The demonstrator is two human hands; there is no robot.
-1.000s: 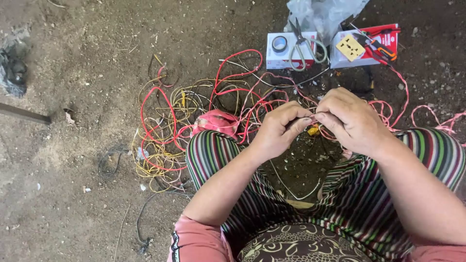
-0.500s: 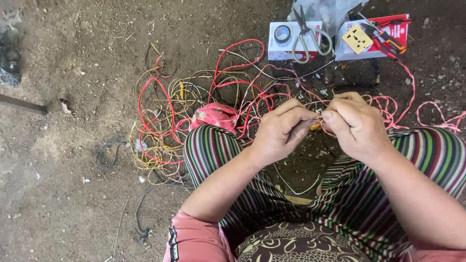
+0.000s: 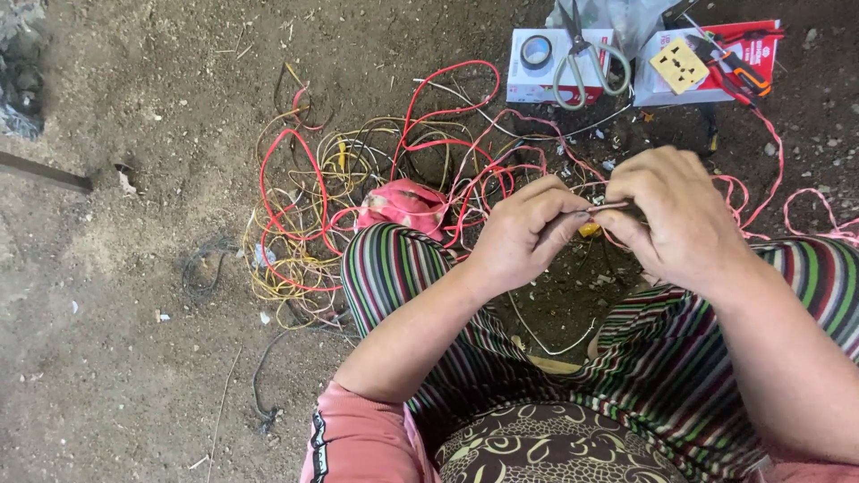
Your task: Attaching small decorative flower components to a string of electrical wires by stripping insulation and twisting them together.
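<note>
Dirt floor (image 3: 134, 376), bare and dusty, fills the view; person seated, striped trousers (image 3: 394, 277), knees spread. Big tangle of red and yellow wires (image 3: 340, 179) lies beyond the left fingers, with a pink cloth (image 3: 403, 204) just by the left knee. Past the right fingertips: two white boxes (image 3: 528, 85) carrying a tape roll (image 3: 536, 52), scissors (image 3: 586, 63), a beige socket plate (image 3: 679, 64), a screwdriver (image 3: 738, 72).

Change since a second ago: camera dipped toward the lap, hands moved slightly apart, and a short run of thin wire (image 3: 613, 207) now shows between them, so the wire end looks drawn out straighter.

Left hand (image 3: 523, 234) fingers pinched tight on the wire end. Right hand (image 3: 671, 219) fingers curled closed, gripping the same wire; fingertips nearly meeting the left's. A yellow bit (image 3: 588, 230) sits just under the fingers.
</note>
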